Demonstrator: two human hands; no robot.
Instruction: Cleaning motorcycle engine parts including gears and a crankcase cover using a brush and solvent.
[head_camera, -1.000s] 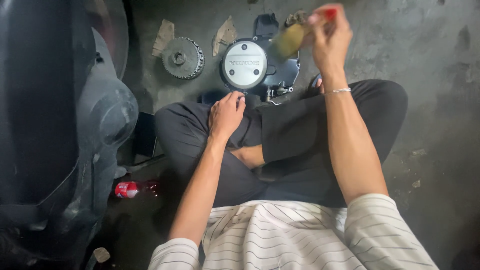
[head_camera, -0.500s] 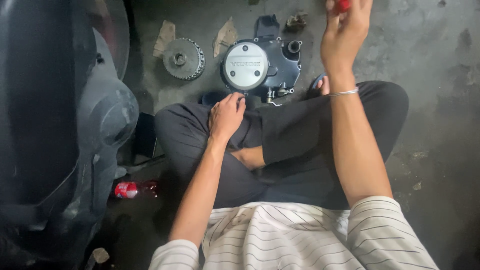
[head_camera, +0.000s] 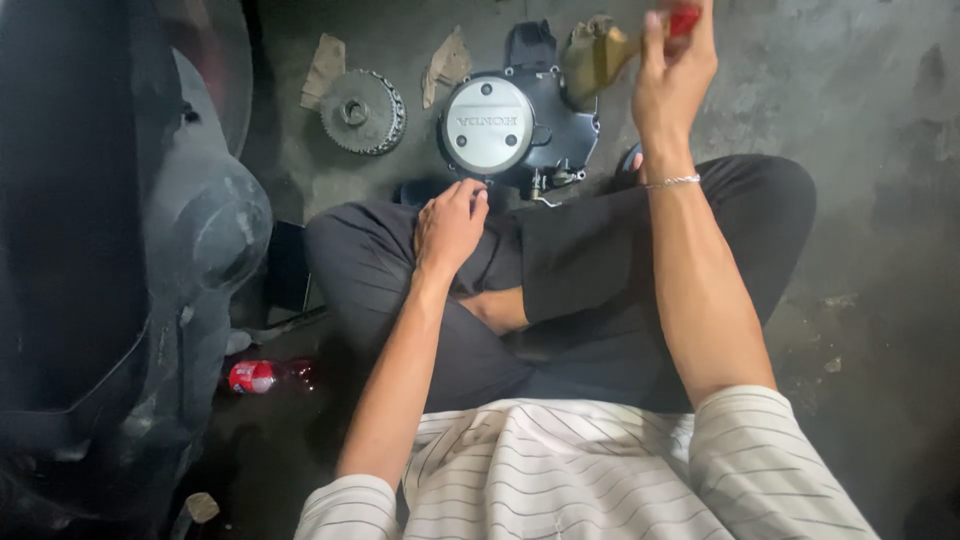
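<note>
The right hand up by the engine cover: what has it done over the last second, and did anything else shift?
The right hand, gripping a red-handled tool with a dirty yellowish rag-like end, rose until that end left view, then came back down over the engine cover. The left hand stayed on the knee; the cover, the toothed wheel and the red bottle did not move.

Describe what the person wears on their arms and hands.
Both arms are bare below short sleeves of a white shirt with thin dark stripes. The left hand has no glove, ring or band that shows. The right hand is gloveless too; a thin silver chain bracelet circles its wrist.
</note>
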